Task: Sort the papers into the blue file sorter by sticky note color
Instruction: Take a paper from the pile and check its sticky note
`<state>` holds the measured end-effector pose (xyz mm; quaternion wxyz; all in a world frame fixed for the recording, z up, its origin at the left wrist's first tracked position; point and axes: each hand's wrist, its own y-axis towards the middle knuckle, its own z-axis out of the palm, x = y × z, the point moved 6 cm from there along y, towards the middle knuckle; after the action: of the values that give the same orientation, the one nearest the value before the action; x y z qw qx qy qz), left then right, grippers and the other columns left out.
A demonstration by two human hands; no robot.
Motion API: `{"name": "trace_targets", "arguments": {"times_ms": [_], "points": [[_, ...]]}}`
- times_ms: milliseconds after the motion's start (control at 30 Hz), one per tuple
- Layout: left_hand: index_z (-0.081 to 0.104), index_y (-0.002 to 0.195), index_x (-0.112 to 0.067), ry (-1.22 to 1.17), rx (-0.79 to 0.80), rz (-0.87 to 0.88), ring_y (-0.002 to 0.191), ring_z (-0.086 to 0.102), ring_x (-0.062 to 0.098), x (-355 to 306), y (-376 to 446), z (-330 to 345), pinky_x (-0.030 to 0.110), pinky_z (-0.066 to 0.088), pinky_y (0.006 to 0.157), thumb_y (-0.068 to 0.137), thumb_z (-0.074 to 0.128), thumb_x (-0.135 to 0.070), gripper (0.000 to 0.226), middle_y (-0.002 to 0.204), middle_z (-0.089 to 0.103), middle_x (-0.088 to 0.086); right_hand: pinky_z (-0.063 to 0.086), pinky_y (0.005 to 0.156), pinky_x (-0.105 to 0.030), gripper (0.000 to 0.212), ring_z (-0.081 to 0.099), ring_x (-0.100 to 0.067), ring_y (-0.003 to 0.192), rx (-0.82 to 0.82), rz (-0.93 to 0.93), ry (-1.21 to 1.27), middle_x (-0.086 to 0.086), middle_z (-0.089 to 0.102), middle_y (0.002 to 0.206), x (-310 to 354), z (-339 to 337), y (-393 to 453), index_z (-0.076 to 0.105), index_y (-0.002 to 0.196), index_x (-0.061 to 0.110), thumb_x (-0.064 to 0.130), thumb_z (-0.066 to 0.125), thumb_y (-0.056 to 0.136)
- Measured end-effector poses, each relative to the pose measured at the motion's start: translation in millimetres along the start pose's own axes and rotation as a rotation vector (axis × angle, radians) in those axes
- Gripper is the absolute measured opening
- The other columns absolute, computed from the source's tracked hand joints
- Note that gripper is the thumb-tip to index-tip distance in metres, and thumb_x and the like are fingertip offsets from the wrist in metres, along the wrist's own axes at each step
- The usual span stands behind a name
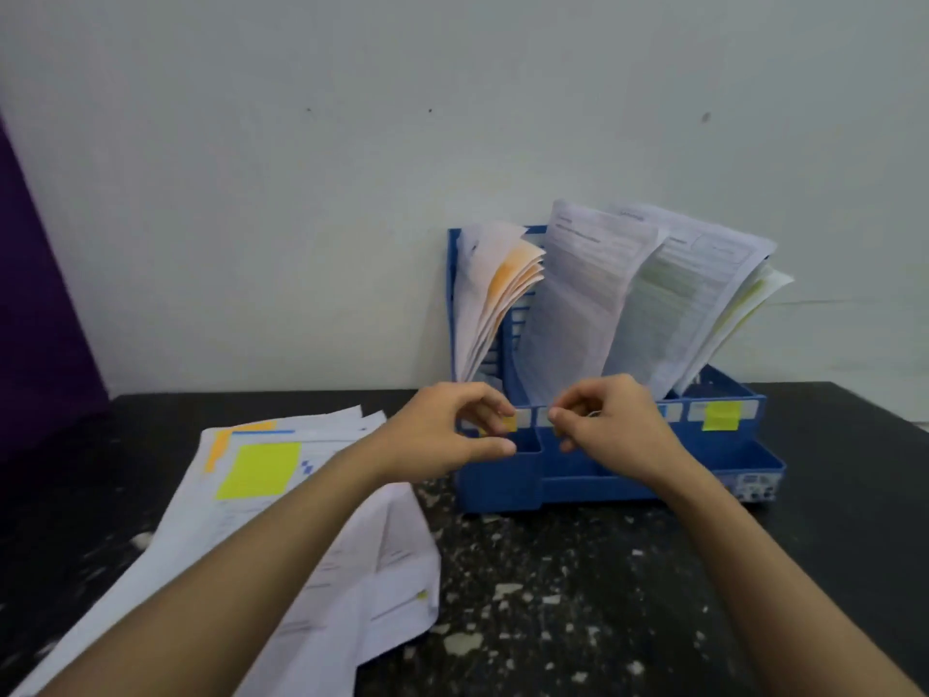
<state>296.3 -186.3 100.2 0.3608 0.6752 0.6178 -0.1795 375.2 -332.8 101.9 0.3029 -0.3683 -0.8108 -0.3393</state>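
Up at 1 o'clock the blue sorter (593,475) stands against the wall, papers (603,304) fanned in its slots — a yellow note (722,416) on its right label. Both hands hover at its front: left hand (447,435) with fingers curled, narrow, holding nothing; right hand (608,425) pinched — on what, I cannot tell. Loose sheets (281,535) lie at 8 o'clock, topped by another yellow note (261,469).
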Motion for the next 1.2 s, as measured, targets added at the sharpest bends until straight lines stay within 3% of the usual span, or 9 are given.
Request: {"name": "trace_targets", "arguments": {"times_ms": [133, 233, 500, 600, 700, 900, 1000, 1100, 1200], "points": [[0.066, 0.096, -0.019, -0.081, -0.155, -0.106, 0.086, 0.066, 0.005, 40.2, -58.6, -34.9, 0.018, 0.05, 0.077, 0.08, 0.072, -0.014, 0.018, 0.089, 0.071, -0.002, 0.041, 0.044, -0.01, 0.021, 0.062, -0.007, 0.048, 0.106, -0.022, 0.054, -0.004, 0.066, 0.062, 21.0, 51.6, -8.7, 0.064, 0.066, 0.014, 0.008, 0.06, 0.086], [0.067, 0.094, -0.017, -0.127, -0.314, -0.214, 0.084, 0.064, 0.001, 77.1, -98.1, -56.1, 0.01, 0.047, 0.076, 0.082, 0.069, -0.01, 0.014, 0.09, 0.07, -0.003, 0.043, 0.044, -0.012, 0.024, 0.062, -0.01, 0.05, 0.166, -0.04, 0.045, -0.006, 0.066, 0.062, 34.8, 91.8, -13.3, 0.062, 0.064, 0.017, 0.007, 0.059, 0.086], [0.067, 0.091, -0.023, 0.045, -0.667, -0.413, 0.073, 0.057, 0.01, 147.8, -156.2, -93.4, 0.02, 0.047, 0.073, 0.083, 0.066, -0.012, 0.014, 0.099, 0.065, -0.011, 0.056, 0.072, -0.032, 0.014, 0.061, -0.016, 0.078, 0.188, -0.036, -0.206, -0.004, 0.065, 0.091, 51.1, 166.0, -31.8, 0.066, 0.097, 0.013, 0.02, 0.056, 0.089], [0.065, 0.103, -0.018, 0.224, -0.766, -0.498, 0.105, 0.052, 0.021, 162.5, -168.4, -103.6, 0.033, 0.04, 0.094, 0.083, 0.065, -0.014, 0.021, 0.109, 0.06, -0.004, 0.052, 0.067, -0.029, 0.023, 0.06, -0.017, 0.077, 0.141, -0.013, -0.238, -0.006, 0.065, 0.091, 46.7, 178.1, -39.0, 0.058, 0.111, 0.013, 0.025, 0.053, 0.092], [0.062, 0.115, -0.013, 0.309, -0.686, -0.673, 0.115, 0.05, 0.028, 182.0, -178.1, -104.5, 0.035, 0.04, 0.097, 0.086, 0.062, -0.027, 0.033, 0.118, 0.061, 0.008, 0.053, 0.07, -0.029, 0.033, 0.06, -0.014, 0.08, 0.107, -0.027, -0.259, -0.002, 0.065, 0.094, 44.7, 187.7, -42.8, 0.051, 0.124, 0.016, 0.027, 0.052, 0.093], [0.067, 0.104, -0.015, -0.038, -0.802, -0.689, 0.086, 0.06, 0.016, 188.8, -184.2, -108.8, 0.026, 0.04, 0.065, 0.086, 0.06, -0.024, 0.022, 0.099, 0.07, 0.002, 0.044, 0.063, -0.011, 0.065, 0.056, -0.004, 0.077, 0.139, 0.116, 0.155, 0.007, 0.057, 0.087, 37.7, 181.9, -31.7, 0.034, 0.14, 0.016, 0.007, 0.065, 0.084], [0.062, 0.112, -0.011, -0.099, -0.83, -0.69, 0.095, 0.058, 0.02, 193.8, -186.2, -110.0, 0.026, 0.039, 0.077, 0.084, 0.064, -0.015, 0.028, 0.107, 0.066, 0.005, 0.044, 0.076, -0.012, 0.056, 0.058, -0.004, 0.087, 0.04, 0.033, 0.236, 0.003, 0.062, 0.098, 39.5, 171.6, -25.7, 0.046, 0.134, 0.017, 0.001, 0.063, 0.084], [0.059, 0.116, -0.011, -0.134, -0.816, -0.677, 0.101, 0.058, 0.022, 197.4, -185.2, -108.6, 0.028, 0.041, 0.083, 0.083, 0.068, -0.014, 0.035, 0.111, 0.063, 0.006, 0.044, 0.069, -0.009, 0.032, 0.059, 0.001, 0.085, -0.075, -0.027, 0.275, 0.014, 0.062, 0.089, 43.6, 157.8, -21.5, 0.064, 0.11, 0.019, 0.002, 0.063, 0.084], [0.06, 0.114, -0.011, -0.152, -0.823, -0.638, 0.099, 0.058, 0.018, 193.7, -182.4, -106.3, 0.026, 0.038, 0.082, 0.082, 0.07, -0.018, 0.034, 0.106, 0.063, 0.004, 0.046, 0.069, -0.015, 0.018, 0.061, -0.003, 0.084, -0.064, -0.002, 0.358, 0.014, 0.065, 0.088, 43.5, 153.9, -17.5, 0.064, 0.09, 0.024, 0.006, 0.062, 0.086]]}}
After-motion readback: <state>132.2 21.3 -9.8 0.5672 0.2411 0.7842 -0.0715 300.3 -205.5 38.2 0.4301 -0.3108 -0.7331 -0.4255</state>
